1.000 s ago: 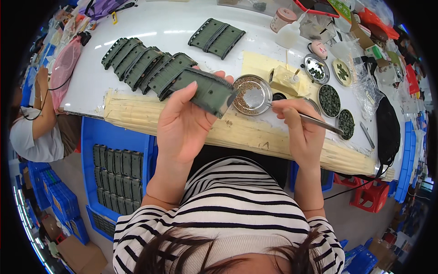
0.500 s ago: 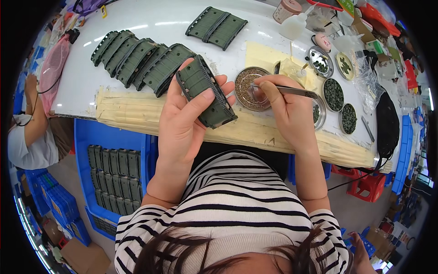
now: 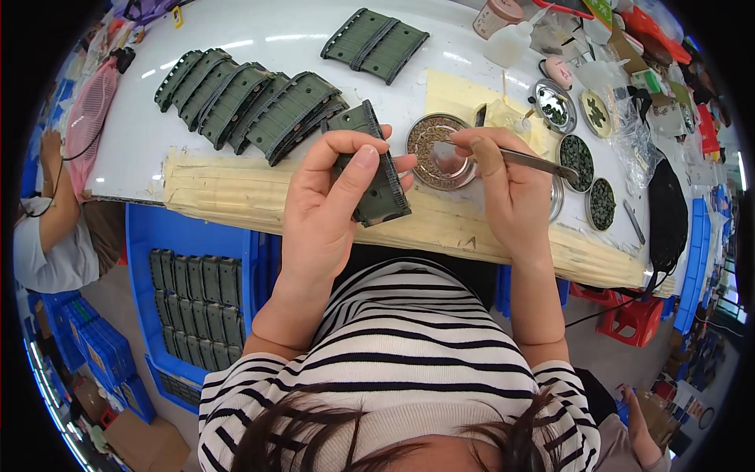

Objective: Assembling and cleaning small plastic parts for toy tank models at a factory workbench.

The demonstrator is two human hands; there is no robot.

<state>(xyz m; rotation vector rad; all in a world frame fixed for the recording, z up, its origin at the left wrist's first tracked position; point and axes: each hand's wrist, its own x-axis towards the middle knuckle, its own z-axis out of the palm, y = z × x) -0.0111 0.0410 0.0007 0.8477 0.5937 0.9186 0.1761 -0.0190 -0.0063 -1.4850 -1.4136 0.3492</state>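
My left hand (image 3: 330, 197) grips a dark green ribbed plastic part (image 3: 387, 189) with black toothed edging, held tilted above the table's front edge. My fingers cover some of its face. In my right hand (image 3: 515, 189) is a pair of metal tweezers (image 3: 539, 164), pinched between thumb and fingers, its broad end pointing right. The tweezers' tips are over a round tin of small brown pieces (image 3: 431, 149); whether they hold anything is too small to tell. More green ribbed parts (image 3: 287, 114) lean in an overlapping row left of my left hand. A separate pair (image 3: 374, 44) lies farther back.
Two tins of dark green bits (image 3: 602, 206) stand right of my right hand, near a metal dish (image 3: 554, 106) and loose tweezers (image 3: 633, 222). Yellowish tape (image 3: 228, 193) covers the table's front edge. A blue crate (image 3: 141, 259) holds stacked green parts. Another person's arm (image 3: 55, 185) is at far left.
My right hand has shifted slightly right with the tweezers. My left fingers have curled farther over the green part, which has turned a little and shows less of its face.
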